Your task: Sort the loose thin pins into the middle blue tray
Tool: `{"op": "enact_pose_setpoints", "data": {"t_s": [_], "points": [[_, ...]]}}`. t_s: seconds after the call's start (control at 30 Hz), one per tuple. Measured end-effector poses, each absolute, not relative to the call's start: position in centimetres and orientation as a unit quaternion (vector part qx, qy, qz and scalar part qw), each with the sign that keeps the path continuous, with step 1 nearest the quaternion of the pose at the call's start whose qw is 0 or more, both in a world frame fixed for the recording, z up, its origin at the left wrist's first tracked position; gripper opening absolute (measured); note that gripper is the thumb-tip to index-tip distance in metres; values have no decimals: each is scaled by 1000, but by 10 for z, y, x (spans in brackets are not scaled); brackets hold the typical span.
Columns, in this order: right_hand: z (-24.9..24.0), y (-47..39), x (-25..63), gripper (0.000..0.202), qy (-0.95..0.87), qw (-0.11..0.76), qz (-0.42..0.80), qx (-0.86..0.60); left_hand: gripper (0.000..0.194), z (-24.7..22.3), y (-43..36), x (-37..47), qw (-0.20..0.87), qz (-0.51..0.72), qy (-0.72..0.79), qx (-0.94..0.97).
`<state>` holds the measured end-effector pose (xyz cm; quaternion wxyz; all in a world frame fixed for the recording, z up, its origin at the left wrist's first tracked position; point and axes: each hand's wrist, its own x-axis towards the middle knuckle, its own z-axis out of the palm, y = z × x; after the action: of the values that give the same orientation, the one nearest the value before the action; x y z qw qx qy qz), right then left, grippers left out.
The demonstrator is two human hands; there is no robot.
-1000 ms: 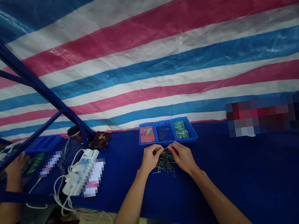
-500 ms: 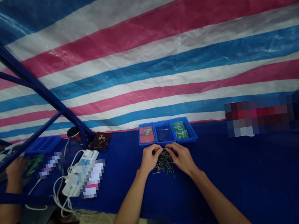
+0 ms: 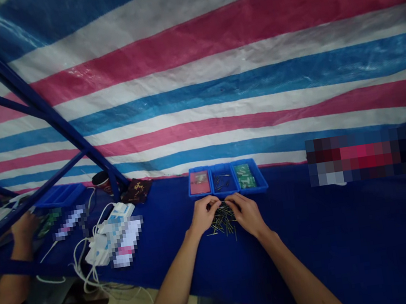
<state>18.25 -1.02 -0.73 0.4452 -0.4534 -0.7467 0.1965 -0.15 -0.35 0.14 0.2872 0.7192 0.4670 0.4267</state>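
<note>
My left hand (image 3: 205, 215) and my right hand (image 3: 247, 212) meet at the fingertips, both closed in a pinch. A short stretch of a thin, light, pin-like piece (image 3: 222, 201) shows between them; the fingers hide its ends. Below the fingertips lies a loose pile of thin, yellowish metal pin-like pieces (image 3: 223, 223) on the blue table. Just beyond my hands stand three joined blue bins. A pink block with a pale part (image 3: 199, 182) is in the left bin, several thin dark pieces (image 3: 222, 181) are in the middle one, and green circuit boards (image 3: 244, 175) fill the right one.
A white power strip (image 3: 112, 230) with tangled cables lies to the left on the blue table (image 3: 331, 234). Beside it are a dark packet (image 3: 136, 190) and a cup (image 3: 101, 183). Another person's hand (image 3: 25, 230) is at far left, behind a blue metal frame (image 3: 67, 136).
My two hands stay pinched together in the same place above the pile. At the far left, the other person's hand has shifted slightly to the right.
</note>
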Motion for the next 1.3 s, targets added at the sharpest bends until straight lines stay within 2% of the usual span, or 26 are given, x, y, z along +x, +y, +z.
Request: {"op": "enact_pose_setpoints", "data": {"t_s": [0.73,1.07,1.3], "points": [[-15,-7,182,49,-771,371,138,-499,24,7,-6,-1,291,429,460,721],[-12,-8,184,40,-753,418,189,-471,23,7,-5,0,299,427,457,721],[-12,-8,184,39,-752,419,204,-466,20,5,-5,-2,299,435,459,715]]}}
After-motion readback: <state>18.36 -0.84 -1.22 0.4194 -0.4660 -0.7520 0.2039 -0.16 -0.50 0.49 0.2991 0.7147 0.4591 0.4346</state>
